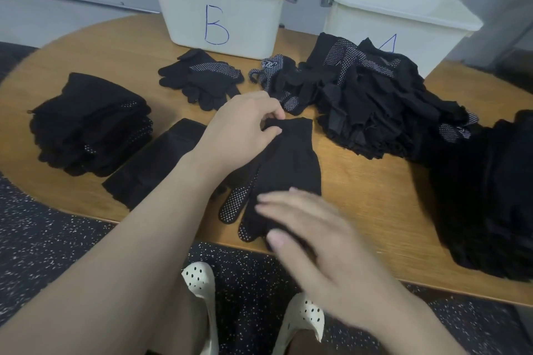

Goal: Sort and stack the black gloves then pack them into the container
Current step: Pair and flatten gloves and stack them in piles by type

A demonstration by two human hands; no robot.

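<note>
Now my left hand (245, 124) pinches the cuff of the glove (284, 170) lying flat near the tabletop's (375, 204) front edge, anchoring it while my right hand (305, 228), grip spread flat, presses its fingers smooth for stacking. Unsorted pile (375, 101) waits right; bin B (219, 8) stands behind.

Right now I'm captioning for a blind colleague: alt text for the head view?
A person's left hand pinches the cuff of a black glove on a wooden table while the right hand lies flat on its fingers. Glove piles and two white bins surround it.
</note>
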